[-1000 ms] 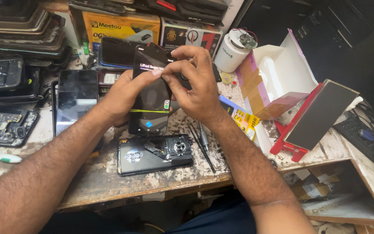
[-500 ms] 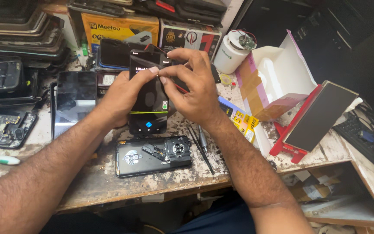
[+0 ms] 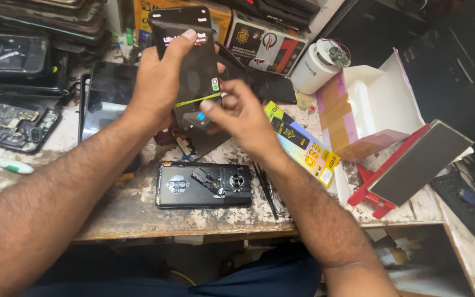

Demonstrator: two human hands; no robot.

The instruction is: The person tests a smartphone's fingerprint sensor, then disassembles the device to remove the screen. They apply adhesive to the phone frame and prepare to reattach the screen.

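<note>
My left hand [image 3: 159, 82] grips a black phone display panel [image 3: 193, 71] upright above the bench, fingers curled over its top edge. My right hand [image 3: 236, 113] pinches a thin yellow-green strip [image 3: 196, 100] that stretches across the panel's lower half. Below both hands an opened black phone [image 3: 203, 185] lies flat on the worn bench [image 3: 138, 212], its inner parts and camera ring showing.
Black tweezers [image 3: 265, 190] lie right of the opened phone. A shiny packet [image 3: 303, 146], an open white box [image 3: 372, 107], a red-edged box lid [image 3: 413, 165] and a white jar [image 3: 315, 67] sit right. A tablet [image 3: 108, 96], a bare circuit board [image 3: 9, 124] and stacked devices sit left.
Both hands lifted the display panel higher. My right hand came off the panel's top and now pulls the yellow-green strip sideways from its lower part.
</note>
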